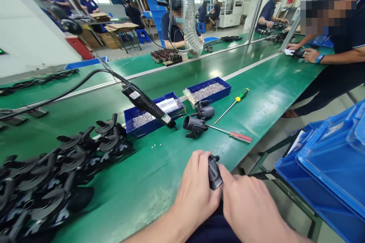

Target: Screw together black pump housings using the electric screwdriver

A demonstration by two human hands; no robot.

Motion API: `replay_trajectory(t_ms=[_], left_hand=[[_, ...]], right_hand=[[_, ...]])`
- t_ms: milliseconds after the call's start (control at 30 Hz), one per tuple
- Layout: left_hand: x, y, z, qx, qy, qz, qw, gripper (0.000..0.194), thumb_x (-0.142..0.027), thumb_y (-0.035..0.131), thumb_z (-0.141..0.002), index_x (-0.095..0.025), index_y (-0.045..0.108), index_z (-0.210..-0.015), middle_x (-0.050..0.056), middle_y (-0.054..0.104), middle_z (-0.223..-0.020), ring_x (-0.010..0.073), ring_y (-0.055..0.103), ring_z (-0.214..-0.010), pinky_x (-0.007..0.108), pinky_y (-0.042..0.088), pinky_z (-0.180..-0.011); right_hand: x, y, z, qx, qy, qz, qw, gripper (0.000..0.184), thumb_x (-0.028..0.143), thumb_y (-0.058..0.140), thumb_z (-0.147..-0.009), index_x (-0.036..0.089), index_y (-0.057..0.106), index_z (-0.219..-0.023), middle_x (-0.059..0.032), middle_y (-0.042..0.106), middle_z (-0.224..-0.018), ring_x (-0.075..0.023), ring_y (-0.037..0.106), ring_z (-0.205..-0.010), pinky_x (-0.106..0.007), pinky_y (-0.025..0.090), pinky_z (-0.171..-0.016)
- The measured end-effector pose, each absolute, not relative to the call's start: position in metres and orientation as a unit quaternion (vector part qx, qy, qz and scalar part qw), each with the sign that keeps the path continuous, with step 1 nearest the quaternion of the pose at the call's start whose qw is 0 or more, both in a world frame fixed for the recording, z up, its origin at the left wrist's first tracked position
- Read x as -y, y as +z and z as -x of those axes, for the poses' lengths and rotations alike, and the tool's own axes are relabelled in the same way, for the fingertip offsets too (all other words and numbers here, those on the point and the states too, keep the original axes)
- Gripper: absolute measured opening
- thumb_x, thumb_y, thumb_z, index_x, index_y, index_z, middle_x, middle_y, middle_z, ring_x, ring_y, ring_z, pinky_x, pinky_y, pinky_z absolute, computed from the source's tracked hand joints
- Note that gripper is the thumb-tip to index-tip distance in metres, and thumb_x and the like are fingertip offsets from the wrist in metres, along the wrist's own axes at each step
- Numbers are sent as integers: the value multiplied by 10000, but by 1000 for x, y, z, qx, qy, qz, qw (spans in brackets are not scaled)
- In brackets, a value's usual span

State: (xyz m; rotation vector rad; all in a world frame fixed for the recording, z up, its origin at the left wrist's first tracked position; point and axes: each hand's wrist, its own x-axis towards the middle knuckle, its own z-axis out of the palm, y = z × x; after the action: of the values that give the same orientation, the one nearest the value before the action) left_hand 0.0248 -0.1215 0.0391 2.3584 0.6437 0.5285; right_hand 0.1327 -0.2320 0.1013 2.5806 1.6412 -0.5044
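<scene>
Both of my hands meet at the near edge of the green bench around one small black plastic part (pixel 214 172). My left hand (pixel 195 193) wraps its fingers round the part's left side. From the right, my right hand (pixel 251 209) presses against the same part with its fingers closed on it. Two more black parts (pixel 196 121) lie on the bench just beyond my hands. A hanging electric screwdriver (pixel 148 106) on a black cable points down toward a blue screw tray (pixel 134 115).
A heap of black plastic parts (pixel 48 182) fills the left. A second blue tray of screws (pixel 211 91), a green-handled screwdriver (pixel 232 104) and a red-handled one (pixel 230 133) lie ahead. Blue crates (pixel 327 171) stand at right. A co-worker's arms (pixel 327 59) rest on the bench far right.
</scene>
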Motion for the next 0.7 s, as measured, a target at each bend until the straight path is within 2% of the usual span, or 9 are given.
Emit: replay_trajectory(t_ms=[67,133,233,300,367,433,567,700], left_hand=[[122,37,-25,-240,209,-893,317,472,-239,593,-949,-247,414,-1386,148,522,-1282,305,623,-1075,475,581,-922],[121,37,-26,-237,213,-891,323,484,-242,598,-947,-242,407,-1391,148,522,-1286,303,622,-1096,474,573,-939],[115,40,-28,-258,194,-874,364,446,-226,623,-900,-236,446,-1310,116,556,-1221,284,636,-1064,459,565,-930],[110,44,-30,-303,162,-846,408,382,-254,641,-878,-241,479,-1224,76,595,-1130,264,656,-982,439,565,-878],[105,48,-32,-341,133,-820,439,333,-295,650,-868,-247,496,-1159,43,620,-1051,250,663,-909,425,557,-835],[102,51,-33,-353,119,-811,451,319,-312,653,-856,-250,505,-1131,29,631,-1025,244,661,-888,418,546,-825],[100,51,-35,-355,112,-807,458,335,-308,656,-843,-249,510,-1139,29,634,-1039,245,651,-911,422,527,-845],[100,51,-35,-355,113,-800,469,329,-299,645,-848,-247,511,-1144,22,621,-1032,237,637,-907,421,519,-844]], right_hand=[[231,97,-125,-514,-166,-841,35,628,17,502,-905,97,559,-1525,-113,815,-866,-304,786,-675,-374,316,-502],[232,89,-125,-509,-173,-844,-3,636,14,495,-899,95,559,-1527,-111,817,-882,-317,794,-703,-370,405,-518],[240,74,-138,-510,-165,-828,-168,531,71,456,-965,151,635,-1459,-99,823,-925,-305,809,-809,-363,558,-656],[246,64,-148,-501,-123,-794,-322,435,150,430,-1039,178,692,-1386,-87,827,-980,-257,809,-853,-334,594,-735],[251,56,-157,-492,-82,-760,-417,385,219,445,-1078,190,724,-1342,-70,827,-993,-206,798,-805,-290,593,-708],[254,53,-163,-503,-65,-753,-420,372,227,469,-1079,187,733,-1338,-73,829,-988,-195,790,-770,-276,588,-676],[249,60,-170,-538,-102,-766,-336,381,191,468,-1062,212,763,-1302,-82,834,-994,-221,799,-818,-292,599,-747],[240,76,-175,-552,-141,-771,-284,350,181,485,-1054,252,798,-1194,-50,832,-904,-212,792,-786,-267,552,-712]])
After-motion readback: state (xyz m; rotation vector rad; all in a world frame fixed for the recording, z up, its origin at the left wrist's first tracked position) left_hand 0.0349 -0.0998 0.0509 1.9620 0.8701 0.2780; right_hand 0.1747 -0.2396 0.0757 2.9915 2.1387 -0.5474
